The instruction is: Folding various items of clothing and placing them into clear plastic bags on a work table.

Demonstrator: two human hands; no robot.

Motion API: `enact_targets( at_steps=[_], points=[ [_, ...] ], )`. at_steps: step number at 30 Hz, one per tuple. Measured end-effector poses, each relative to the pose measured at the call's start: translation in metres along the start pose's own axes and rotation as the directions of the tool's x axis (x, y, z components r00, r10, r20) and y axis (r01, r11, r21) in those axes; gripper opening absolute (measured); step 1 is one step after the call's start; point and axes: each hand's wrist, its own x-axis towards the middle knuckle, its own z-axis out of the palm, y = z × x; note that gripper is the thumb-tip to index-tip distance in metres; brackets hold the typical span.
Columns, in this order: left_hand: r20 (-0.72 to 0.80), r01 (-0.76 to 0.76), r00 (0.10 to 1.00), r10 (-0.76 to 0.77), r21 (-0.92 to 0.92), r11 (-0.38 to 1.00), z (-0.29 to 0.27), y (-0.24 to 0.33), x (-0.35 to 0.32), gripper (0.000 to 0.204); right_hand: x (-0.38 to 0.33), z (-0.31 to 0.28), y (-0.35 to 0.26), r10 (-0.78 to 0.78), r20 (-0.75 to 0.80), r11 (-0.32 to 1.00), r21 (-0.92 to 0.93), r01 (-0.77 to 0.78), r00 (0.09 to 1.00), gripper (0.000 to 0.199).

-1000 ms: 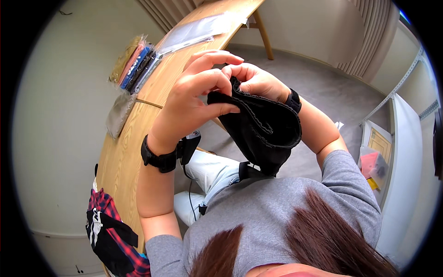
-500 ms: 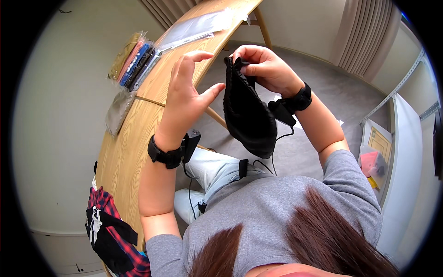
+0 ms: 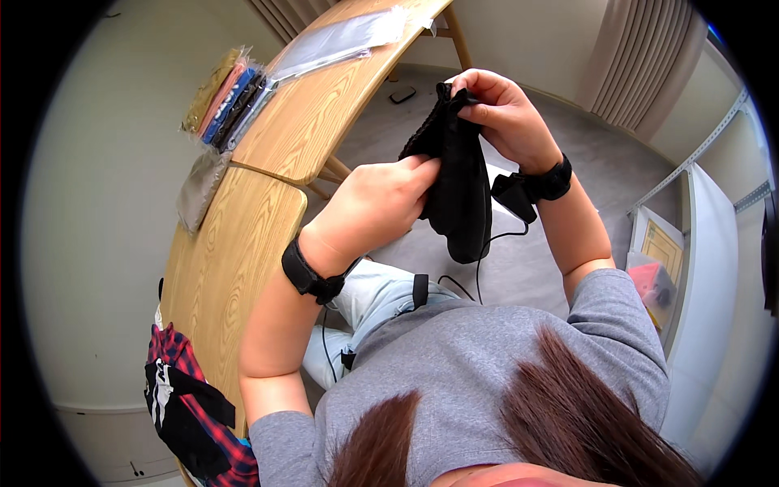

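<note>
A black cloth pouch (image 3: 459,199) with a gathered, ruffled edge hangs in front of me, clear of the table. My right hand (image 3: 510,116) pinches its upper corner between thumb and fingers. From the left, my left hand (image 3: 375,200) is closed at the cloth's near side, below the ruffled edge. The tips of the left fingers are tucked into the fabric and hidden. Each wrist wears a black strap; the right strap (image 3: 552,180) carries a small black box with a cable.
Along my left run two wooden tables (image 3: 243,213). Bagged folded clothes (image 3: 227,101), clear plastic sleeves (image 3: 341,47) and a grey pouch (image 3: 203,191) lie there. A plaid garment (image 3: 182,390) hangs nearer me. To the right stands a white shelf (image 3: 714,243); a dark object (image 3: 402,95) lies on the floor.
My left hand has gone from spread fingers beside the pouch to closed fingers on it. The right hand and pouch have shifted slightly right, and the pouch hangs narrower.
</note>
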Motion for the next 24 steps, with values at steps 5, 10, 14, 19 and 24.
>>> enact_targets(
  at_steps=[5,10,14,19,24],
  points=[
    [-0.002,-0.003,1.0,0.003,0.073,0.997,-0.013,0.011,0.001,0.015,-0.009,-0.011,-0.003,-0.015,-0.044,1.0,-0.021,0.014,0.999,0.017],
    [-0.107,-0.122,0.984,0.142,0.177,0.977,-0.021,0.004,0.0,0.038,-0.02,-0.021,-0.004,-0.073,-0.129,0.997,-0.009,0.073,0.989,0.018],
    [-0.309,-0.099,0.943,0.121,0.087,0.991,-0.012,-0.003,-0.002,0.04,-0.025,-0.017,-0.005,-0.129,-0.213,0.992,-0.034,0.125,0.969,0.019],
    [-0.197,0.287,0.928,-0.317,-0.167,0.943,-0.01,0.002,-0.01,0.021,-0.03,-0.006,-0.005,-0.165,-0.237,0.986,-0.079,0.15,0.957,0.018],
    [-0.274,0.261,0.878,-0.392,-0.413,0.873,-0.004,0.005,-0.009,0.019,-0.03,0.009,0.001,-0.159,-0.304,0.979,-0.172,0.11,0.939,0.017]
  ],
)
